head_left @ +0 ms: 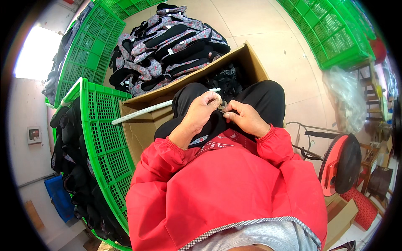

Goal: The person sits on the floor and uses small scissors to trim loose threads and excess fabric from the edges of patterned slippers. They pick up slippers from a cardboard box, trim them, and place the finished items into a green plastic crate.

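Note:
Over my lap, my left hand (202, 112) and my right hand (246, 119) are close together, with the thumb and fingers of each pinched. Between the fingertips is a small dark piece (222, 105), too small to make out. Beneath the hands lies a black item (215, 124), which blends into my black trousers; a bit of patterned cloth (198, 141) shows near my left wrist. Just beyond my knees stands an open cardboard box (138, 136) with black pieces (226, 79) inside. A white pipe (144, 114) lies slantwise across it, its far end near my left hand.
Past the box is a heap of floral slippers (167, 46) with black soles. A green crate (106, 121) at my left holds black footwear (73, 167). More green crates (328, 35) stand at the far right. A red-and-black round seat (341, 165) and a clear plastic bag (345, 98) are at my right.

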The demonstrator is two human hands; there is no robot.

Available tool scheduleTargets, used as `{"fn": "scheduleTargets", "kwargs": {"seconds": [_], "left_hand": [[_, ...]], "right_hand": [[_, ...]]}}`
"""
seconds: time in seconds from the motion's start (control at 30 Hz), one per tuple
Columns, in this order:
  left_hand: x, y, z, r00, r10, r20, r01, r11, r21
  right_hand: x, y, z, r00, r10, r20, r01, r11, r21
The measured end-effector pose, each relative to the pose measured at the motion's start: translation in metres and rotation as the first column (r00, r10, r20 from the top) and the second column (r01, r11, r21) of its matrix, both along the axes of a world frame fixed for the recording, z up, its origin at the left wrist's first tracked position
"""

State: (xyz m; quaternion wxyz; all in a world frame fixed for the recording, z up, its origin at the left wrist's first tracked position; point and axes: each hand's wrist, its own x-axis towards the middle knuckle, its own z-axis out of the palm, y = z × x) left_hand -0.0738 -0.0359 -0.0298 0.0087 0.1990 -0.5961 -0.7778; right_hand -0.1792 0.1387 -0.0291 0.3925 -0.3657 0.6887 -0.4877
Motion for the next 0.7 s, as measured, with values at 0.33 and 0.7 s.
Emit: {"fn": "scheduleTargets", "kwargs": {"seconds": [0.33,0.7], "left_hand": [[-0.031,-0.01,-0.003,0.967,0.255,0.001,-0.212,0.808,-0.55],[-0.035,-0.019,-0.019,0.976,0.196,-0.092,-0.204,0.693,-0.692]], "right_hand": [[0.003,0.012,-0.014,0.984,0.023,0.179,-0.008,0.996,-0.086],[0.006,0.013,-0.021,0.962,-0.023,0.272,0.059,0.99,-0.127]]}}
